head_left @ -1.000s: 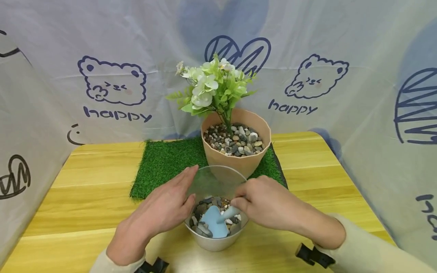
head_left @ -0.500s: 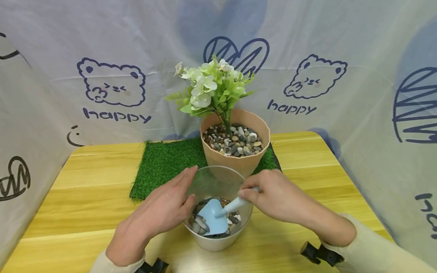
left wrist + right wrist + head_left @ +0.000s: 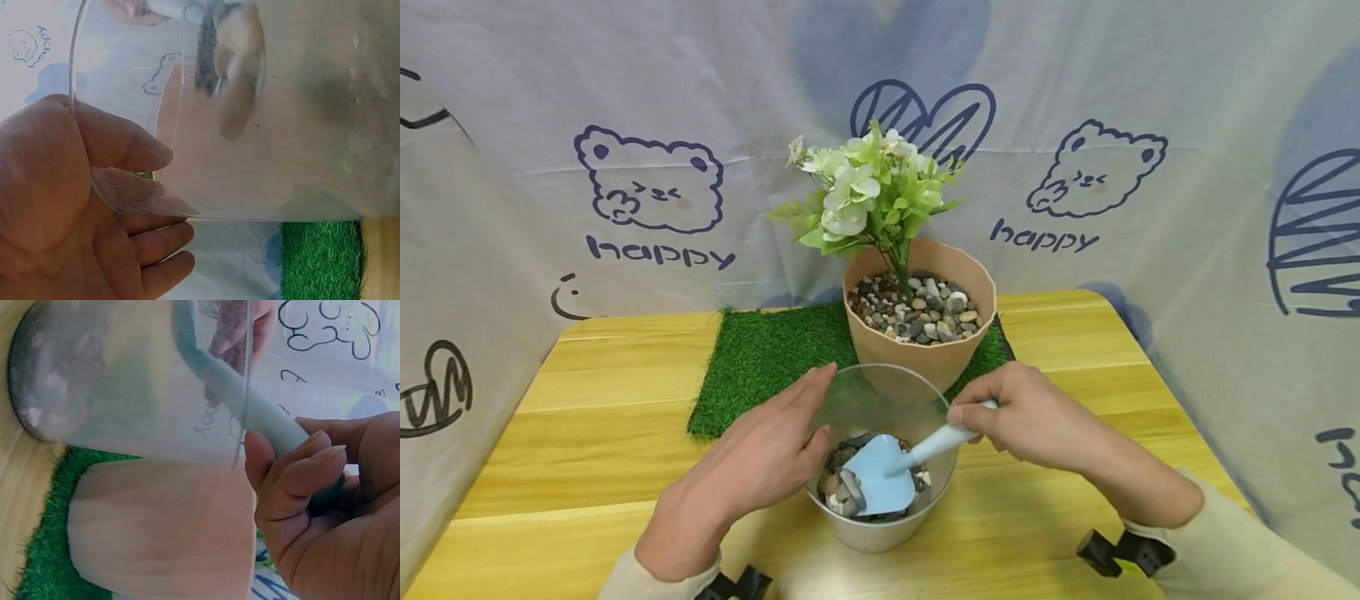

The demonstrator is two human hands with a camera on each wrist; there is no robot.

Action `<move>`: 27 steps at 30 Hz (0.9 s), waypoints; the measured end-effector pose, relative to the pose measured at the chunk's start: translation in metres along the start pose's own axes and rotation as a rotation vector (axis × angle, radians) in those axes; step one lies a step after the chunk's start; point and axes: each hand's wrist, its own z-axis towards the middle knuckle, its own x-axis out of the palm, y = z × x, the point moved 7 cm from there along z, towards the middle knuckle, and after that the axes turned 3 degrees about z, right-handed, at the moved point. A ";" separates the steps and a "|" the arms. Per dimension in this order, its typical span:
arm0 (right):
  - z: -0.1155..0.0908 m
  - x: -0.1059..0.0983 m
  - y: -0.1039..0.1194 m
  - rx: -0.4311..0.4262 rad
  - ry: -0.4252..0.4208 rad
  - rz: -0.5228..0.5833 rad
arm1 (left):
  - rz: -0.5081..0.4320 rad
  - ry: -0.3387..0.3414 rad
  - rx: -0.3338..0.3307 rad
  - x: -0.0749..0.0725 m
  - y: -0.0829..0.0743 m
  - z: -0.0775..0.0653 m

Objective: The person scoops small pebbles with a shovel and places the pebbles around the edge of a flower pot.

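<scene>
A clear plastic bucket (image 3: 880,533) with pebbles (image 3: 842,496) low inside it stands on the table. My left hand (image 3: 752,454) holds its left side near the rim, thumb against the outer wall in the left wrist view, other fingers further round. My right hand (image 3: 1018,412) grips the handle of a light blue shovel (image 3: 883,483) at the rim's right side. The shovel's blade is inside the bucket, with several grey and tan stones at its left edge. Through the cloudy wall in the left wrist view, stones (image 3: 240,62) show on the blade.
Behind the bucket, a peach flowerpot (image 3: 917,358) filled with pebbles holds white flowers (image 3: 850,196) with green leaves. It stands on a green turf mat (image 3: 767,358) on the wooden table (image 3: 587,400). Printed cloth (image 3: 760,83) hangs at the back and sides.
My right hand has moved right and slightly up, bringing the shovel's handle out over the rim. The blade has risen among the pebbles with stones on it. My left hand has stayed in place.
</scene>
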 end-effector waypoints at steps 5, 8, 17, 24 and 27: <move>-0.001 -0.003 -0.004 0.010 0.009 0.048 | 0.006 -0.005 0.005 -0.001 -0.001 0.001; -0.003 -0.008 -0.005 0.013 -0.003 0.063 | 0.006 -0.007 0.005 -0.002 -0.001 0.001; -0.011 -0.025 -0.011 0.010 -0.068 0.082 | 0.001 0.006 0.000 -0.001 0.000 0.001; -0.018 -0.047 -0.015 0.001 -0.119 0.200 | -0.003 0.003 -0.004 0.000 -0.001 0.000; -0.020 -0.065 -0.016 -0.023 -0.163 0.238 | -0.002 -0.004 -0.002 0.000 0.000 0.000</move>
